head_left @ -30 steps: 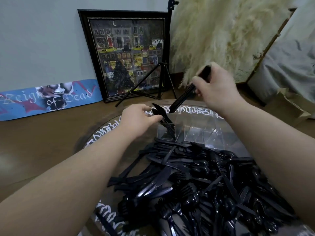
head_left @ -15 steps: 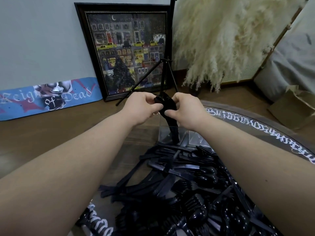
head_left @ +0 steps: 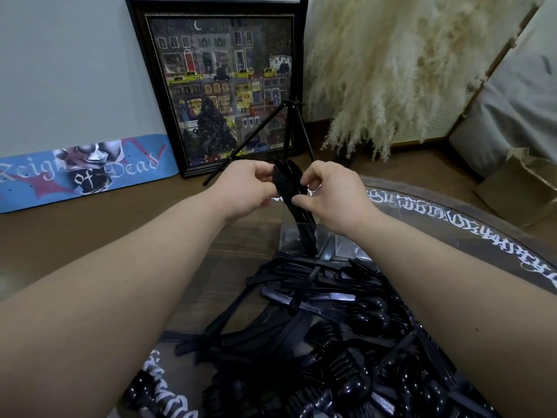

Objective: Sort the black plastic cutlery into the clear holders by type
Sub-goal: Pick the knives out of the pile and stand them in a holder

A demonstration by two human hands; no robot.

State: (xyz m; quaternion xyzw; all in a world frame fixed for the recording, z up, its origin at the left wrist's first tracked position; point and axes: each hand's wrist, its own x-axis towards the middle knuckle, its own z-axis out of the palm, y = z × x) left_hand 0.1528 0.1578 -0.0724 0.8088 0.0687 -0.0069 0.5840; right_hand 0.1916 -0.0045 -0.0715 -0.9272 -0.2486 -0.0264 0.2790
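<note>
Pinching forks [head_left: 284, 184]; skateboard [head_left: 84, 171] reads "Reign of Dead".

Round table [head_left: 470, 224]: dark top under glass, white gothic lettering running along the rim. On it:
- Heap of black plastic cutlery [head_left: 337, 321], forks, spoons and knives tangled together, spread beneath and between both forearms, nearer the person than the hands.
- Clear holders [head_left: 328, 241], set just below the right hand [head_left: 328, 196] and left hand [head_left: 244, 188], at the far edge of the heap; a few black pieces stand upright in the left-most compartment.
</note>
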